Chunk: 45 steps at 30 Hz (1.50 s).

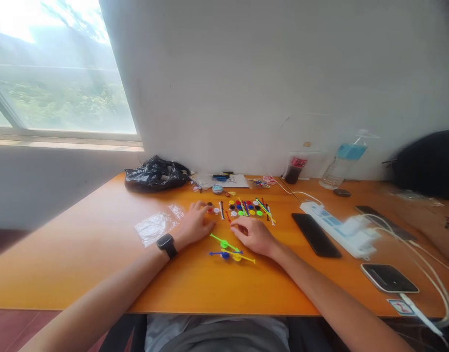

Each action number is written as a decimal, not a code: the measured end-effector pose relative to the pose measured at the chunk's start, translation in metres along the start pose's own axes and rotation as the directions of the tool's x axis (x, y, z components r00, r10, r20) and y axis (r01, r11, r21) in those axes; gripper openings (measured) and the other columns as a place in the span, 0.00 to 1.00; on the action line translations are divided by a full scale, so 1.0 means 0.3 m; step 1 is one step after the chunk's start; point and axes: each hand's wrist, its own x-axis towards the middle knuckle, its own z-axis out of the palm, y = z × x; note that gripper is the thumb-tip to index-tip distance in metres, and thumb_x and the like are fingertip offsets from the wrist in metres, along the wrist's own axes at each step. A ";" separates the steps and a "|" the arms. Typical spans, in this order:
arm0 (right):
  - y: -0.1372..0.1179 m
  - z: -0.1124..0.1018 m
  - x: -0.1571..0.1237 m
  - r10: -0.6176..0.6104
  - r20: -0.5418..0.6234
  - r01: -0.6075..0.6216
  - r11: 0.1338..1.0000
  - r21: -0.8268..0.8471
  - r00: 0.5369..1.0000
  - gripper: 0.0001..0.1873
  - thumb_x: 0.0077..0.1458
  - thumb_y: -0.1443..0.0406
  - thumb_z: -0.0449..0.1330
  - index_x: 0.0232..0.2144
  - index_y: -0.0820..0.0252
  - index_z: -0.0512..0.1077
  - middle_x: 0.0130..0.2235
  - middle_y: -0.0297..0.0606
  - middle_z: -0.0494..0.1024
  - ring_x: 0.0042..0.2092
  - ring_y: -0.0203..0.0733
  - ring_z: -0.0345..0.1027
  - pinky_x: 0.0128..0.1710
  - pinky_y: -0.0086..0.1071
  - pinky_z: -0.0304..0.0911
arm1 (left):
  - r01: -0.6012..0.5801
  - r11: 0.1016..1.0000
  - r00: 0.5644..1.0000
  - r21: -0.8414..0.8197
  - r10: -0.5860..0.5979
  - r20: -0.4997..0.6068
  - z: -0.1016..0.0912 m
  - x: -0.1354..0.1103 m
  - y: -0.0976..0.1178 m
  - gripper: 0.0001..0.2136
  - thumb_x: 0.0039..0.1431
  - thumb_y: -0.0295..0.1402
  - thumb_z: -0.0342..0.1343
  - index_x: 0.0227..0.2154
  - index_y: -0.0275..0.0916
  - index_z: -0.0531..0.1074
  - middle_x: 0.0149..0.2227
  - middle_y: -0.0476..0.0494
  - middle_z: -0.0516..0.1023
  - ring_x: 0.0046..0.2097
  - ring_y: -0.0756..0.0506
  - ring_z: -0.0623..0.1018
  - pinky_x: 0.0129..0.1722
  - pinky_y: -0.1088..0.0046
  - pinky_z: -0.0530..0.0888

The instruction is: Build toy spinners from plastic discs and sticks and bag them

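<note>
The black plastic bag [156,175] sits at the far left of the surface [81,259]; its contents cannot be identified. A clear plastic bag [153,229] lies flat beside the left hand [195,222], and a small clear packet [259,184] near the wall contains thin multicoloured pieces. Against the wall stand a dark bottle [293,173] with a red label and a clear bottle [331,176] with a blue label; the liquid level in the clear bottle cannot be read. The left hand is palm down, fingers extended and apart, fingertips at the coloured discs [234,208]. The right hand [256,234] is curled, with thumb and forefinger at a red arrow [227,216]; whether they pinch it cannot be determined, as the hand covers the contact area. The discs and several loose arrows lie in a group beyond and between the hands, partly overlapping. Nearer the front edge, a green arrow [216,237], a blue arrow [215,253] and a yellow arrow [249,259] rest crosswise on discs. To the right, a black phone [316,235], a white power strip [322,220] and a second phone [389,277] occupy the surface, with white cables across that side. A black backpack [428,164] is cut off by the right edge of the view.
</note>
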 end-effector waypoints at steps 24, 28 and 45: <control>0.022 0.007 -0.003 -0.058 0.028 0.059 0.998 -0.019 0.998 0.09 0.65 0.65 0.60 0.46 0.56 0.76 0.48 0.42 0.80 0.46 0.46 0.76 0.48 0.36 0.68 | 0.100 0.995 0.993 -0.001 -0.099 0.057 -0.032 0.010 0.040 0.06 0.63 0.35 0.60 0.31 0.41 0.75 0.37 0.42 0.77 0.41 0.41 0.75 0.43 0.65 0.72; 0.018 0.003 -0.001 -0.035 0.051 0.034 0.999 0.013 0.998 0.02 0.64 0.67 0.60 0.38 0.57 0.74 0.38 0.37 0.78 0.37 0.41 0.72 0.38 0.32 0.64 | 0.145 0.973 0.989 -0.178 -0.140 0.037 -0.056 0.012 0.080 0.03 0.61 0.34 0.62 0.34 0.41 0.77 0.36 0.45 0.81 0.38 0.43 0.77 0.39 0.68 0.72; 0.022 0.007 0.001 -0.091 0.037 0.086 0.989 0.116 0.995 0.09 0.61 0.75 0.57 0.38 0.58 0.73 0.37 0.36 0.76 0.39 0.41 0.68 0.40 0.32 0.62 | 0.117 0.793 0.981 -0.598 -0.185 -0.053 -0.060 -0.004 0.157 0.09 0.56 0.39 0.70 0.35 0.39 0.83 0.36 0.43 0.82 0.37 0.45 0.80 0.37 0.70 0.75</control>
